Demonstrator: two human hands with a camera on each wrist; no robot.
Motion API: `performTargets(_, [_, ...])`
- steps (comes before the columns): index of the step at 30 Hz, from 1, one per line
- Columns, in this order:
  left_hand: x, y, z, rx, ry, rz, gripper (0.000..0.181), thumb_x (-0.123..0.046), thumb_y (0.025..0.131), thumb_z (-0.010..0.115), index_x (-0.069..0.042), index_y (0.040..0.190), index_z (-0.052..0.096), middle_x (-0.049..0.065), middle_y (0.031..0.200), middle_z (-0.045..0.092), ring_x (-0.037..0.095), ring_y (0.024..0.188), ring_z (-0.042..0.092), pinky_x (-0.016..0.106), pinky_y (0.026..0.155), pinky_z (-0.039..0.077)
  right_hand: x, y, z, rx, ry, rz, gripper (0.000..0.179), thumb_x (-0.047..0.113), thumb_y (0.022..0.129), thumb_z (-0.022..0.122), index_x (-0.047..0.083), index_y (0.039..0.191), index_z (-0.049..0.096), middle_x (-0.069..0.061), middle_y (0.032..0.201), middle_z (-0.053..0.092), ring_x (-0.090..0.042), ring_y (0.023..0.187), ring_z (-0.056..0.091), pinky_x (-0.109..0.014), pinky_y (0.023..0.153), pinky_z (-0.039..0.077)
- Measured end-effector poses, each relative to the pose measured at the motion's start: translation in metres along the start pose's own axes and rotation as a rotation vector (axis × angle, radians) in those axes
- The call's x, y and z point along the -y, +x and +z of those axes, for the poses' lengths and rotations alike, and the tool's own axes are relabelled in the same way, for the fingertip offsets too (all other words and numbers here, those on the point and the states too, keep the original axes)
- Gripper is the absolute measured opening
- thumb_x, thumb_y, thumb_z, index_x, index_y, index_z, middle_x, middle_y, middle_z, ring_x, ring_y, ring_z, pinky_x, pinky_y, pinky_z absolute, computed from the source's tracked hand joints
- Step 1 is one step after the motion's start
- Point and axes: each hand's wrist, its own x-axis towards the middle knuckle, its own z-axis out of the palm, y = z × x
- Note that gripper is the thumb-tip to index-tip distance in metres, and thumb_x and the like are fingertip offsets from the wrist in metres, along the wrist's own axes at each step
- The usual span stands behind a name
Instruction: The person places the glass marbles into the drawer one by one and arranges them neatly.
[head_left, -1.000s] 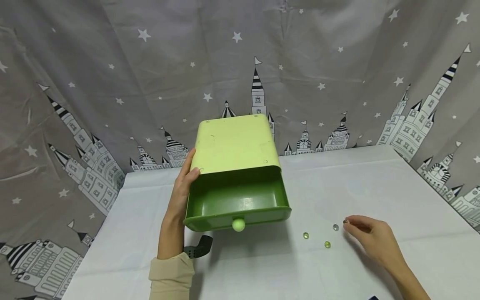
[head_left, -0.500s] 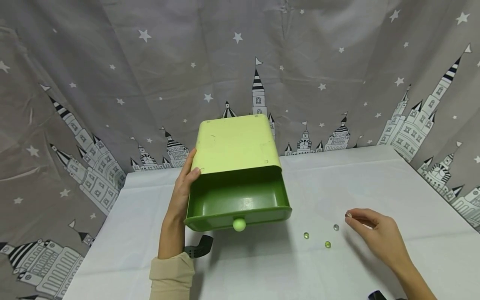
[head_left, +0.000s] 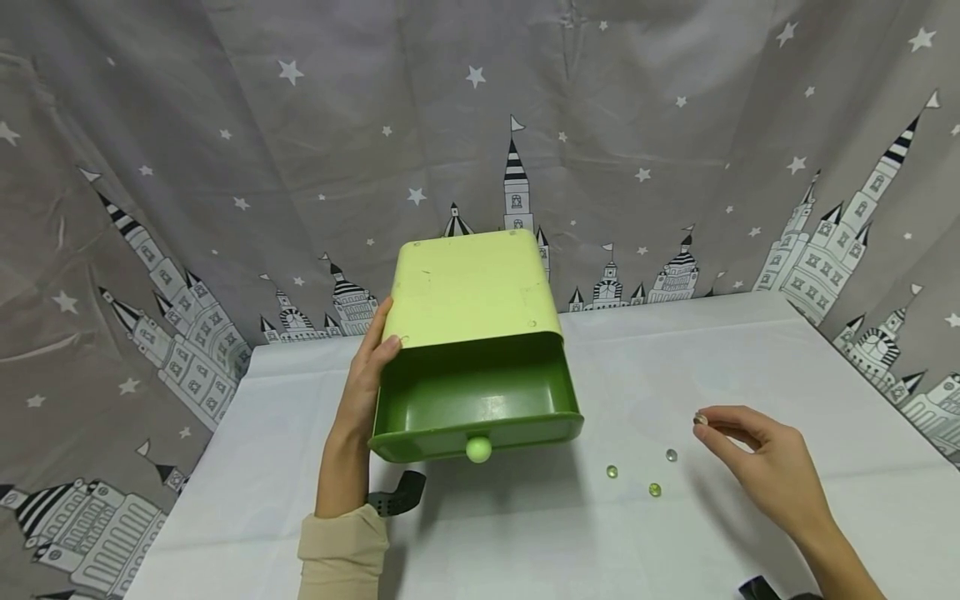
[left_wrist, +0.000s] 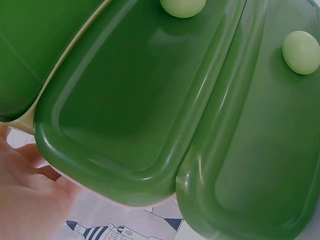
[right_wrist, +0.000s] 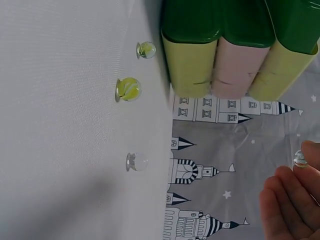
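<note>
A stacked drawer unit (head_left: 468,287) with a pale yellow-green top stands on the table, its top green drawer (head_left: 480,433) pulled out and bare inside. My left hand (head_left: 365,375) rests against the unit's left side, thumb at the front corner and fingers stretched along the wall. To the right, my right hand (head_left: 765,467) pinches a small glass marble (right_wrist: 300,159) between thumb and fingertips, raised over the table. Near it on the white cloth lie a clear marble (head_left: 671,455) and two yellow-green marbles, one nearer the unit (head_left: 612,472) and one closer to the front (head_left: 655,490).
The right wrist view shows a pink tier (right_wrist: 239,67) between yellow ones. Round pale green knobs (left_wrist: 301,52) stick out from the drawer fronts. A grey curtain (head_left: 480,150) printed with castles and stars hangs behind the table (head_left: 247,492).
My right hand has lifted the pinched marble off the cloth and drawn it slightly up and to the right. The left hand and the drawer unit stay put.
</note>
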Motion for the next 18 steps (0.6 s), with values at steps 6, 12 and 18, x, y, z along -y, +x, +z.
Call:
performTargets(6, [0.000,0.000,0.001,-0.001,-0.002,0.005,0.064,-0.022,0.099,0.041,-0.021,0.160,0.019,-0.003,0.163,0.014,0.014,0.144,0.017,0.037,0.113,0.020,0.006,0.000,0.002,-0.008,0.022,-0.013,0.018,0.008,0.087,0.075,0.005,0.105,0.075,0.007,0.096,0.072,0.007,0.089,0.062,-0.007,0.082,0.043])
performTargets(12, [0.000,0.000,0.000,0.004,-0.013,0.007,0.064,-0.022,0.100,0.041,-0.020,0.160,0.019,-0.002,0.162,0.015,0.014,0.144,0.018,0.032,0.111,0.023,0.018,0.005,0.009,0.007,0.048,-0.063,0.017,0.006,0.086,0.076,0.007,0.103,0.075,0.002,0.096,0.072,0.003,0.089,0.063,-0.008,0.086,0.041])
performTargets(18, [0.001,0.000,0.000,0.006,0.001,0.020,0.064,-0.023,0.100,0.041,-0.020,0.159,0.020,-0.003,0.162,0.015,0.014,0.145,0.017,0.036,0.113,0.021,0.033,0.011,0.017,0.039,0.064,-0.099,0.014,0.005,0.086,0.075,0.007,0.101,0.074,0.001,0.095,0.072,0.000,0.088,0.064,-0.009,0.088,0.041])
